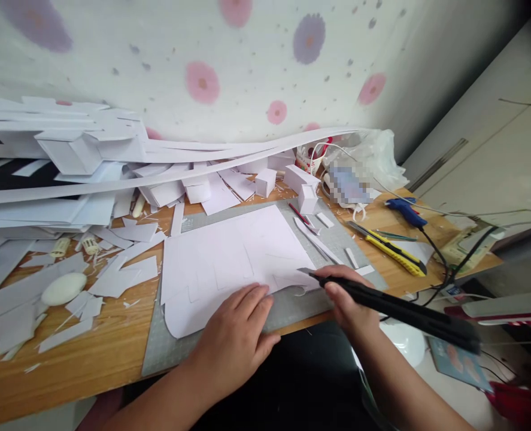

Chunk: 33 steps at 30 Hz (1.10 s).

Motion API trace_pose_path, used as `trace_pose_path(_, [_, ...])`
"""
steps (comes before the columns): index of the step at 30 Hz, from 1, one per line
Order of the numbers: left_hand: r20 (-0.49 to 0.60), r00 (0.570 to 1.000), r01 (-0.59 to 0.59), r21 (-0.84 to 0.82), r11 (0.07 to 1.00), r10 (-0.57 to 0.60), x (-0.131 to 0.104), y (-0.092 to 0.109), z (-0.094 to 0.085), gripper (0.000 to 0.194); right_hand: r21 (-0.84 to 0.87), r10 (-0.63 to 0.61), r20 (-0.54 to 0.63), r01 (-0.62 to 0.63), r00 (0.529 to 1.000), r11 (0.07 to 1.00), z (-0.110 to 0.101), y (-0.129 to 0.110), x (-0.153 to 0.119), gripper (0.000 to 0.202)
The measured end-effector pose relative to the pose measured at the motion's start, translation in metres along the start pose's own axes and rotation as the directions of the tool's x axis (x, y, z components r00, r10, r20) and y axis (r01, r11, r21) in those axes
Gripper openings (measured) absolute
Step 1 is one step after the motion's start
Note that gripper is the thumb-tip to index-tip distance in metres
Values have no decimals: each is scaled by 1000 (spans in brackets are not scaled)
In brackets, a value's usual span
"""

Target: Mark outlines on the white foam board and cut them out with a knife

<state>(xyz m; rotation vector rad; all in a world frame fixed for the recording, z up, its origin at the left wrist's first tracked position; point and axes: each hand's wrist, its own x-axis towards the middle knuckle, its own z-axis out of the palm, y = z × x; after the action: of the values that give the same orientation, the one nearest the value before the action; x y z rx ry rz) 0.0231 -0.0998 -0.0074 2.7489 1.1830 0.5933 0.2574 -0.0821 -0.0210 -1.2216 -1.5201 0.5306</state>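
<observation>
A white sheet of card (pixel 229 257) with faint drawn lines lies on the grey cutting mat (pixel 157 353). My left hand (pixel 240 329) rests flat on the sheet's near edge, fingers stretched out. In my right hand (pixel 348 299) is a black utility knife (pixel 395 305), its blade pointing left by the right edge of the sheet. Whether the blade tip touches the card I cannot tell. A thin curled strip hangs at the sheet's near right edge. Beside the sheet on the mat lie a dark red pen (pixel 300 215) and narrow white strips (pixel 319 239).
White offcuts (pixel 126 269) and a white oval object (pixel 64 289) cover the left of the table. Folded white boxes (pixel 265 182) and long strips (pixel 179 173) stand behind. At right lie a yellow utility knife (pixel 393 251), a blue glue gun (pixel 406 211) and cables (pixel 449 275).
</observation>
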Motion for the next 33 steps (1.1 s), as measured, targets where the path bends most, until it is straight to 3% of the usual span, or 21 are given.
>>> trace_pose_path(2, [38, 999, -15, 48, 999, 14, -2, 0, 0, 59, -72, 6, 47, -3, 999, 997, 6, -11, -1, 14])
trace_pose_path(5, [78, 995, -67, 113, 991, 59, -5, 0, 5, 72, -94, -17, 39, 21, 999, 995, 19, -17, -6, 22])
trace_pose_path(12, [41, 992, -128, 258, 958, 121, -14, -4, 22, 43, -158, -146, 141, 168, 979, 973, 31, -12, -10, 33])
trace_pose_path(33, [-13, 990, -133, 229, 964, 139, -16, -6, 23, 38, -275, -171, 275, 247, 946, 929, 31, -11, -8, 32])
